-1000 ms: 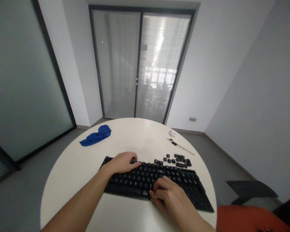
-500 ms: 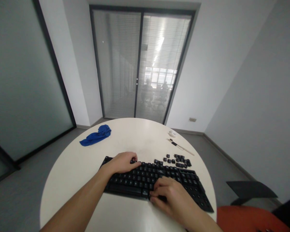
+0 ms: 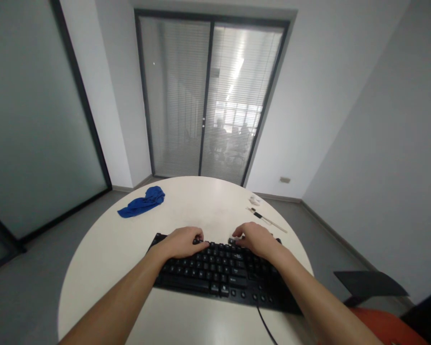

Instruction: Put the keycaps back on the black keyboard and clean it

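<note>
Across the pale, smooth, round-edged tabletop, in the head view, a long black plastic keyboard is laid flat, with a thin black cable run out from beneath its near edge. Judged by what is exposed, most of the main block is fitted with caps, while at least 4 positions along the near edge, right of the capped keys, are left bare, with small round stems shown. Much of the right end is hidden by the arm, so its state cannot be told. The keyboard's far left edge is covered by the left hand, fingers curled and thumb laid along the top keys; whether it is firmly gripped cannot be told. At the far edge, a small, blocky black keycap is met by the narrowly spaced fingertips of the right hand; whether it is pinched or only touched cannot be seen. Farther off, a soft, crumpled blue cloth and a slender pale stick with a black band are seen.
</note>
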Demonstrator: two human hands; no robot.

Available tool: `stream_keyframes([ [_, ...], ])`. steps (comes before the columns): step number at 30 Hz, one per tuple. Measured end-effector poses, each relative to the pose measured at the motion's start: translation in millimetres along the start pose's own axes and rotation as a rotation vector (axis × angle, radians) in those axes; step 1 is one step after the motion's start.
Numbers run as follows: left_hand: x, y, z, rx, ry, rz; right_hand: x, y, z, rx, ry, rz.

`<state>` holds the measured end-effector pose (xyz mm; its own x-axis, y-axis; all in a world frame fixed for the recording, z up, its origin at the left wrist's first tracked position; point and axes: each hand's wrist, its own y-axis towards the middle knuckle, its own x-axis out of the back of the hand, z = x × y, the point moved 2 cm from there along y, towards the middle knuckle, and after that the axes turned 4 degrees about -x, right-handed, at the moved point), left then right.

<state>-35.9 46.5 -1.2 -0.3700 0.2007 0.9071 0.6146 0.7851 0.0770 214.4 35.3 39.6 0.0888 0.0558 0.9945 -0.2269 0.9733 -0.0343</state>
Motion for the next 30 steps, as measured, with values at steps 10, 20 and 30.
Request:
stream_keyframes([
  [10,-1.3,1,2,0.008,-0.003,0.002,-7,17,18,0.024,0.009,0.042],
  [20,1.2,0,-1,0.005,-0.003,0.001,-7,13,27,0.039,0.090,-0.083],
  [30,-0.4,0,1,0.009,0.006,0.005,3,-71,28,0.210,0.429,-0.140],
])
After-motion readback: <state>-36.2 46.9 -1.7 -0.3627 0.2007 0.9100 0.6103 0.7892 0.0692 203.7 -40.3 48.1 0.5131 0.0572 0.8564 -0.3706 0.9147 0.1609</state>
